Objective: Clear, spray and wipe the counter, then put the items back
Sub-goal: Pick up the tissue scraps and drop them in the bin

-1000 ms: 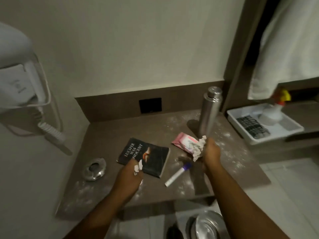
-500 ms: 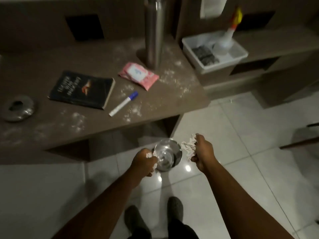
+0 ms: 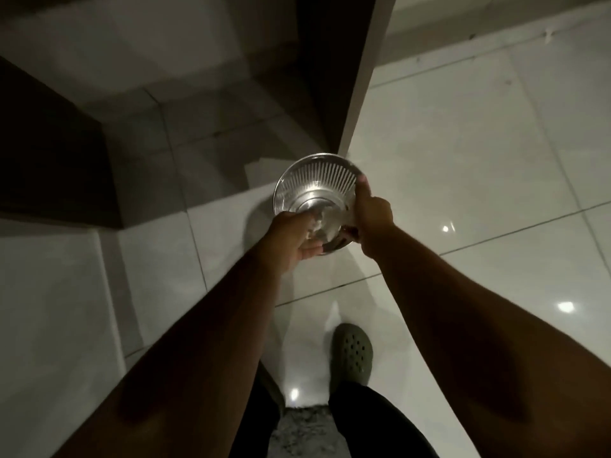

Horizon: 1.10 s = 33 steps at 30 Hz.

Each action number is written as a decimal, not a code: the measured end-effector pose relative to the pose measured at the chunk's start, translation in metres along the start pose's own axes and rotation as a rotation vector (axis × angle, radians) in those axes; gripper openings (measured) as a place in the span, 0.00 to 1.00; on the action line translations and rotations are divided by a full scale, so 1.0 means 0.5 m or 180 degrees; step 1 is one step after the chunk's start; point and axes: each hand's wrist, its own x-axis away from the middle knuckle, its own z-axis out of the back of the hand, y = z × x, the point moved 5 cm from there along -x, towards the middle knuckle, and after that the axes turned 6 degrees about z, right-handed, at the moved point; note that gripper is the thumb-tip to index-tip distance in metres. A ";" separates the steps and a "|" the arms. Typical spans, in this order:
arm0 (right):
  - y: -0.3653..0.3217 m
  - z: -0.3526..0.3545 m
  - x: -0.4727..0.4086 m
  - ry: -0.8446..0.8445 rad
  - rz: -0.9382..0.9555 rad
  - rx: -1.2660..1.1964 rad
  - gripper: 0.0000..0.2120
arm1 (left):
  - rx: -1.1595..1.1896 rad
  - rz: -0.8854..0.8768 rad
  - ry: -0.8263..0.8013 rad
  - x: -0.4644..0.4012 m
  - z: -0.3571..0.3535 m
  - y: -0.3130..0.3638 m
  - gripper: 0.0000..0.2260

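Two hands: left hand point(image 3: 294, 236) and right hand point(image 3: 372, 219), fingers loosely curled over a steel bin point(image 3: 314, 190)
Tissue point(image 3: 322, 223): between them, grip unclear
Floor point(image 3: 463, 143): glossy pale tiles under the hands

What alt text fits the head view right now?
Both bare hands, left hand and right hand, reach over a shiny ribbed metal bin standing on the glossy white tiled floor, with crumpled white paper between them. A green perforated clog shows below.
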 end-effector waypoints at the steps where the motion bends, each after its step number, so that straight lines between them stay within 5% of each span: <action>1: 0.016 -0.011 -0.021 -0.0162 0.0017 -0.0165 0.40 | 0.0065 0.0057 -0.0229 -0.028 -0.003 -0.005 0.19; 5: 0.035 -0.044 -0.053 -0.1034 0.0109 -0.0696 0.45 | 0.0421 0.0081 -0.0586 -0.081 0.014 -0.003 0.42; 11: -0.002 -0.006 0.046 -0.1064 0.0182 -0.0679 0.42 | 0.0242 -0.0196 -0.0291 0.035 0.035 0.025 0.35; 18: -0.197 0.039 0.327 -0.0829 -0.0028 -0.0801 0.40 | -0.0024 -0.0197 0.0186 0.342 0.119 0.044 0.46; 23: -0.375 0.066 0.536 -0.0559 0.0128 -0.0773 0.51 | 0.0273 -0.0559 0.0107 0.612 0.140 0.134 0.32; 26: -0.491 0.049 0.647 -0.0699 0.0644 -0.0377 0.42 | 0.0081 -0.0829 -0.0012 0.747 0.196 0.183 0.39; 33: -0.722 -0.088 0.898 -0.0863 0.1833 0.0468 0.24 | 0.0033 -0.1707 0.0678 0.956 0.486 0.295 0.19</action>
